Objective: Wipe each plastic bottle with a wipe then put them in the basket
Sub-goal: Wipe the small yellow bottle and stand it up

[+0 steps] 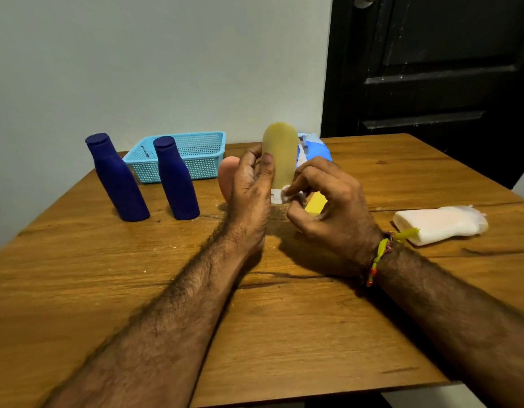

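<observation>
Holding now: my left hand (252,184) grips the yellow-tan bottle (280,156) upright, thumb on its near face and fingers curled round behind it.
Wiping hand: my right hand (328,201) pinches a small white wipe (287,195) between thumb and forefinger and presses it against the bottle's white cap (276,196) at the bottom end.
Wrist: a thread band (383,251) with yellow and red ends sits on my right wrist.
Counter: the wooden counter (284,334) lies under both my forearms.
Right side: a white bottle (440,223) lies flat on the counter, well apart from my right hand.
Behind my hands: a pink bottle (225,178) shows just past my left hand, mostly hidden; a yellow object (316,203) peeks out under my right fingers, and I cannot tell what it is.
Left side: two dark blue bottles stand capped end up, the outer blue bottle (115,178) and the inner blue bottle (175,178) near each other.
Basket: the light blue mesh basket (196,156) sits behind the blue bottles near the wall; a small dark item lies inside, unclear.
Wipes pack: a blue and white pack (313,150) rests behind the held bottle.
Far: a pale wall (166,69) and a dark door (431,69).
</observation>
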